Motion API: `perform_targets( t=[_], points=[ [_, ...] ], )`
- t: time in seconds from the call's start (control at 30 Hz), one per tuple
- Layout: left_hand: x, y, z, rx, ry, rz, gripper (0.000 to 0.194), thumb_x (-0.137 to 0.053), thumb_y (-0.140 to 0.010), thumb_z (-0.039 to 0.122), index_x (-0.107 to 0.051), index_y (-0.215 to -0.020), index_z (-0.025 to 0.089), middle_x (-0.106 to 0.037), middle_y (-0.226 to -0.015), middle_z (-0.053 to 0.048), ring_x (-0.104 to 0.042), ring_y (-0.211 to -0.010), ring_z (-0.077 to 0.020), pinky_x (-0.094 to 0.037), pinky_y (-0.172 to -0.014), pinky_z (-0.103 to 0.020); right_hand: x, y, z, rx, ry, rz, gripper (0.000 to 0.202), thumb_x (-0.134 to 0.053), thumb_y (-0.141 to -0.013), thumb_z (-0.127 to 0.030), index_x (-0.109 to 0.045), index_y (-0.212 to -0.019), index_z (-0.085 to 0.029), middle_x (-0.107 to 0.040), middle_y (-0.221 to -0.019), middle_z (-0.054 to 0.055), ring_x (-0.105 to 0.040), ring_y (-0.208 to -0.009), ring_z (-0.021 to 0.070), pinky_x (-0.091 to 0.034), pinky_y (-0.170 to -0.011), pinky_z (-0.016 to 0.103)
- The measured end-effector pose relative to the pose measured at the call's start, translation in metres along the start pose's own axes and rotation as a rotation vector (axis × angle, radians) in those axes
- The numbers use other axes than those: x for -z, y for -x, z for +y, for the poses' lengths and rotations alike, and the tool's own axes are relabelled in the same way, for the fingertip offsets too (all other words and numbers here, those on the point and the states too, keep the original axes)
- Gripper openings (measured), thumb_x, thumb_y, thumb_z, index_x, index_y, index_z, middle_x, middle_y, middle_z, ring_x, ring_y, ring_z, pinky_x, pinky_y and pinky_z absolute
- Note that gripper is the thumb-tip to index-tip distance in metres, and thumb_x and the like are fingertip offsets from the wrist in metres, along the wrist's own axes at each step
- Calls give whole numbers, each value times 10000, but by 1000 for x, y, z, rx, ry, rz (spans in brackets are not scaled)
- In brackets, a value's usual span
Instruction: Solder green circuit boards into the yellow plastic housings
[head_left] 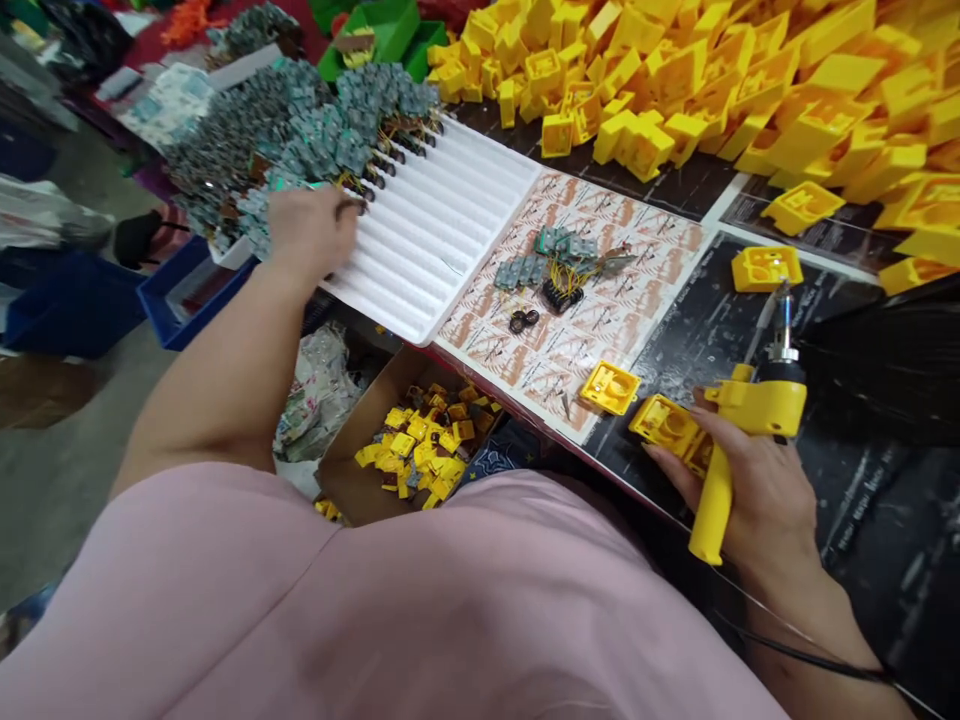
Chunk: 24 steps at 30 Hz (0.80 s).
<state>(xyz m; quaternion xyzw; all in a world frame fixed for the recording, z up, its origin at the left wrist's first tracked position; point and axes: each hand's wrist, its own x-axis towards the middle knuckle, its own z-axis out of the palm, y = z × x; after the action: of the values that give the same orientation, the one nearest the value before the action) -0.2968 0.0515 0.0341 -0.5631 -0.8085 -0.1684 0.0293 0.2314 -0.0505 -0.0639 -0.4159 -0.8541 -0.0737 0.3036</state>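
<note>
My left hand (pixel 311 232) reaches over the left end of a white ridged tray (pixel 442 220), its fingers closed at a row of grey-green circuit pieces (pixel 322 135) with black round parts; what they pinch is hidden. In my right hand (pixel 765 490) is a yellow soldering tool (pixel 757 405), its metal tip pointing up and away. The same hand's fingers touch a yellow housing (pixel 666 424) at the table's front edge. Another yellow housing (pixel 611 388) lies just left of it, and one more (pixel 766 269) sits by the tool's tip. Wired circuit pieces (pixel 566 262) rest on the patterned sheet (pixel 517 350).
Many yellow housings (pixel 645 80) are heaped along the back right. A cardboard box (pixel 360 410) of small yellow parts stands below the front edge. Blue bins (pixel 75 300) are at the left, green trays (pixel 386 35) at the back. A black bag (pixel 892 360) lies at the right.
</note>
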Motion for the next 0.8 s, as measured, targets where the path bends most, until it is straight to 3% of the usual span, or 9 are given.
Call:
perform_targets(
  t=[0.1,0.2,0.3,0.43,0.5,0.57,0.67,0.73,0.8],
  points=[
    [18,-5,-5,-14,248,231,476,-490,-765,815,-649,-869,379,-757,-1062,17,-623,-1167,-360,-412,-1100,-624,5,-1,0,-23,-39,-12,504,-704,-917,-470,-561,-1325,-210,-746,-984,66,-685,-762,200,-526,-829,349],
    [34,1,10,-63,574,366,365,-519,-787,751,-626,-892,418,-762,-1042,28,-674,-1113,-360,-466,-1070,-661,11,-10,-8,-16,-57,-1,522,-712,-906,-507,-561,-1302,-203,-730,-970,66,-675,-788,199,-523,-832,340],
    [33,28,53,-163,840,186,302,-670,-785,653,-647,-958,406,-747,-1045,48,-711,-1067,-293,-557,-992,-584,9,-27,-21,-4,-55,-47,447,-697,-932,-427,-555,-1285,-193,-698,-928,50,-654,-811,188,-520,-882,332],
    [2,76,123,-336,1120,-179,335,-833,-712,562,-641,-844,321,-743,-889,58,-737,-878,-207,-613,-890,-472,-6,-50,-35,45,-86,-145,396,-634,-971,-409,-531,-1295,-206,-658,-901,24,-661,-879,208,-517,-959,393],
    [-19,96,152,-401,1086,-350,361,-777,-767,579,-632,-851,260,-749,-945,17,-727,-913,-194,-600,-912,-448,-11,-54,-36,26,-116,-169,358,-591,-994,-381,-515,-1305,-221,-653,-923,23,-658,-887,207,-529,-911,382],
    [-39,112,174,-492,1008,-366,327,-705,-837,565,-647,-879,246,-728,-986,-22,-706,-936,-187,-594,-866,-392,-10,-53,-35,13,-136,-192,349,-573,-1001,-349,-504,-1323,-233,-644,-927,19,-648,-875,201,-532,-862,360],
    [-61,132,185,-655,955,-242,179,-625,-919,433,-680,-938,264,-720,-979,-34,-688,-949,-174,-575,-833,-342,2,-45,-30,37,-132,-209,381,-608,-988,-328,-504,-1341,-230,-645,-898,5,-648,-837,183,-538,-874,355],
    [-72,141,177,-818,883,-217,143,-572,-934,319,-701,-969,267,-750,-1015,-36,-695,-984,-173,-568,-883,-349,13,-39,-26,76,-148,-199,410,-653,-971,-348,-516,-1334,-217,-676,-902,4,-672,-815,174,-542,-940,387],
    [-77,146,160,-1010,732,-272,214,-530,-924,218,-727,-987,270,-782,-1071,-27,-710,-1026,-175,-556,-940,-364,23,-33,-23,101,-187,-161,448,-715,-934,-368,-537,-1315,-214,-719,-929,8,-703,-807,171,-540,-997,418]
  ],
)
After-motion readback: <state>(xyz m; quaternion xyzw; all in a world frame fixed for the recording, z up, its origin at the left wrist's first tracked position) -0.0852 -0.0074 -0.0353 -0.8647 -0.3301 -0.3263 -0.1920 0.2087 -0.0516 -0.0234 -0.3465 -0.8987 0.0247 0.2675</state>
